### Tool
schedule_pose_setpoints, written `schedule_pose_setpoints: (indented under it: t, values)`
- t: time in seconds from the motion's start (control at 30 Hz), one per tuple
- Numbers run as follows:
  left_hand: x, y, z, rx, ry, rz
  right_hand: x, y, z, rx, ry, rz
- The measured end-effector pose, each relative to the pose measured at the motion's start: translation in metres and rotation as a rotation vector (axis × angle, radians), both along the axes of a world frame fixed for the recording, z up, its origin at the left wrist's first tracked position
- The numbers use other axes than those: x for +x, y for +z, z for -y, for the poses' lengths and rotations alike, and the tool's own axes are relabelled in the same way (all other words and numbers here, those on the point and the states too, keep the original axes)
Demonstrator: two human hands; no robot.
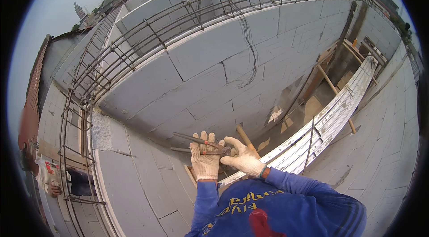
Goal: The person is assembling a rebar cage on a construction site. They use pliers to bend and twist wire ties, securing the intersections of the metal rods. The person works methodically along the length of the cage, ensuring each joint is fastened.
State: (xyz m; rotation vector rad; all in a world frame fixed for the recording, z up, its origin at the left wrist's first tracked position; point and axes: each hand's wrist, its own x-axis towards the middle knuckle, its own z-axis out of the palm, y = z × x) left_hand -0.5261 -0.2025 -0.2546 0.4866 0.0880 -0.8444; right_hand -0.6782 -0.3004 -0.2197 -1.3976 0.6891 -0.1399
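Note:
Both my hands wear pale knitted gloves and meet low in the middle of the view. A pair of pincers (213, 151) with dark metal handles and orange-red parts lies across the fingers and palm of my left hand (205, 165), its spread handles pointing left. My left palm faces up, holding the tool. From the other side, my right hand (246, 160) has its thumb and forefinger around the jaw end of the pincers. Whether something small sits in the jaws is too fine to make out.
Grey block walls (196, 80) enclose a deep gap below me. A rebar cage (147, 35) runs along the wall top, with thin tie wires (250, 53) hanging from it. White metal planks (330, 125) and timber poles (327, 78) span the gap. Another person (49, 174) stands far left.

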Motion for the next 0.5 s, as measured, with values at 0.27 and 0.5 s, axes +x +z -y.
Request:
schedule_pose_setpoints:
  t: [0.27,0.5]
  values:
    - [0.058,-0.010,-0.002,-0.087,-0.169,0.266,-0.058,-0.010,0.035,-0.756,0.267,-0.389]
    - [-0.057,0.085,0.064,0.502,-0.559,1.103,-0.057,0.066,0.054,-0.029,0.132,-0.124]
